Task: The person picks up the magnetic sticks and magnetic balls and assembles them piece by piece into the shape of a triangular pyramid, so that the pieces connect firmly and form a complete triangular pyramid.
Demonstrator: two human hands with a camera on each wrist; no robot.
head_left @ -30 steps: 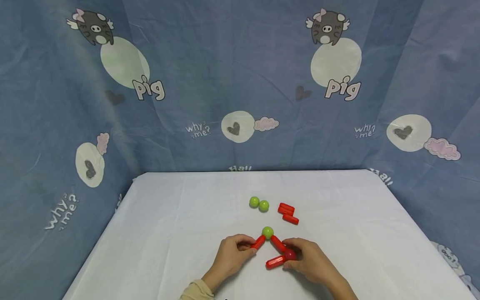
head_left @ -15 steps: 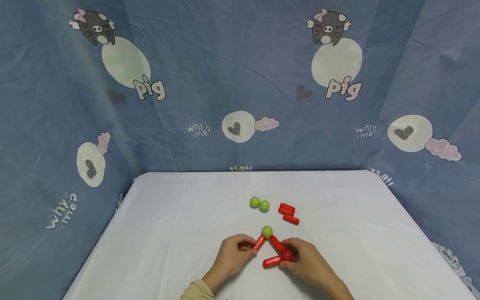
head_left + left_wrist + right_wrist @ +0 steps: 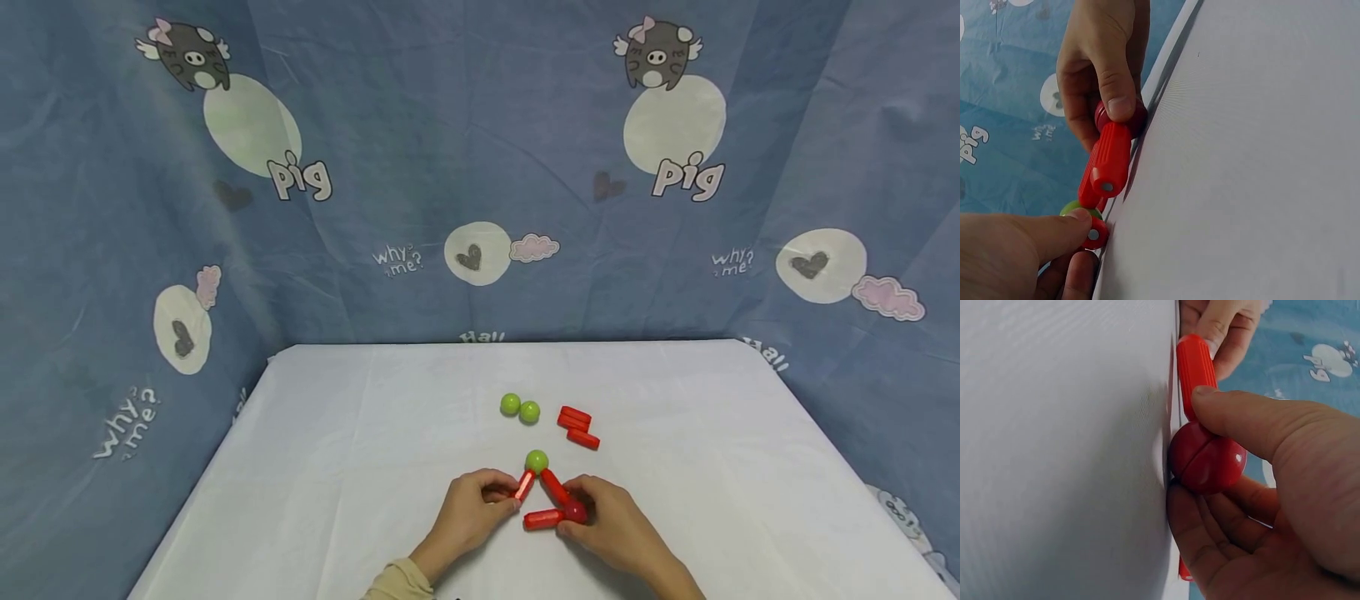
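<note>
A green ball (image 3: 537,462) sits at the top of a bent chain of red pieces on the white table. From it a red rod (image 3: 525,485) runs down to the left, and my left hand (image 3: 471,515) pinches that rod near its lower end. A second red rod (image 3: 555,487) slants down right to a dark red ball (image 3: 575,511), which my right hand (image 3: 621,527) grips. Leftward from this ball sticks a third red rod (image 3: 543,520). Its free end has a metal tip in the left wrist view. In the right wrist view, my right thumb (image 3: 1235,415) lies against this rod beside the ball.
Beyond the chain, two loose green balls (image 3: 520,408) lie side by side. To their right are three loose red rods (image 3: 578,427), two of them touching lengthwise. The white cloth-covered table (image 3: 360,433) ends at a blue printed curtain (image 3: 420,167).
My left hand has shifted slightly right, and its rod stands steeper. The right hand and red ball have moved slightly left. The third rod has turned nearly level, its free end nearer the left hand.
</note>
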